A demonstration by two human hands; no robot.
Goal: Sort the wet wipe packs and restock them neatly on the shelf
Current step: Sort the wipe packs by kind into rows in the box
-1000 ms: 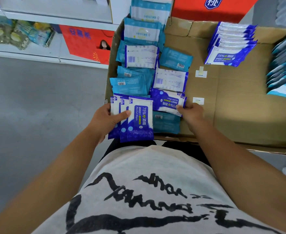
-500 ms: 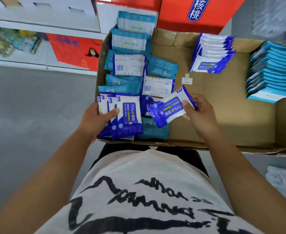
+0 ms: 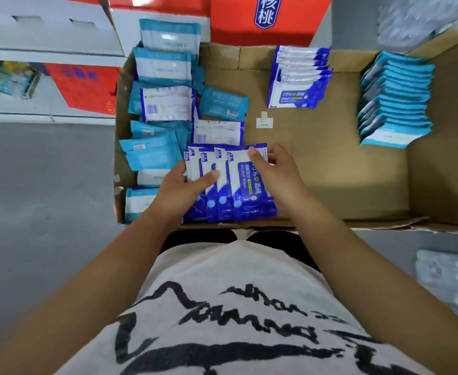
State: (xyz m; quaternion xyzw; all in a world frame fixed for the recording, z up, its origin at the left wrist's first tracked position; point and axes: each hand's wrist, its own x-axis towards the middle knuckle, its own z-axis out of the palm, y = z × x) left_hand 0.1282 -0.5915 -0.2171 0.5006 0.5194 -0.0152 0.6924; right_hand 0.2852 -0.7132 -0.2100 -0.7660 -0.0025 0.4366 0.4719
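Left hand [image 3: 179, 190] partly covers the fanned packs [image 3: 249, 190] — shelf goods [image 3: 6, 79] blurred.

On the front pack [image 3: 249, 185] of the fanned dark-blue packs [image 3: 223, 204] at the near edge of the cardboard box [image 3: 330, 171], sideways print reads "75% 酒精" and "Alcohol Wipes". The foremost pack of the dark-blue row [image 3: 294, 97] by the far edge shows "75% 酒精"; its smaller lines blur. A blue badge [image 3: 264, 9] on the red carton [image 3: 236, 23] beyond reads "核桃"

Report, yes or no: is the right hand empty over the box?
No. The right hand pinches the frontmost pack of the fanned dark-blue wipe packs that the left hand grips.
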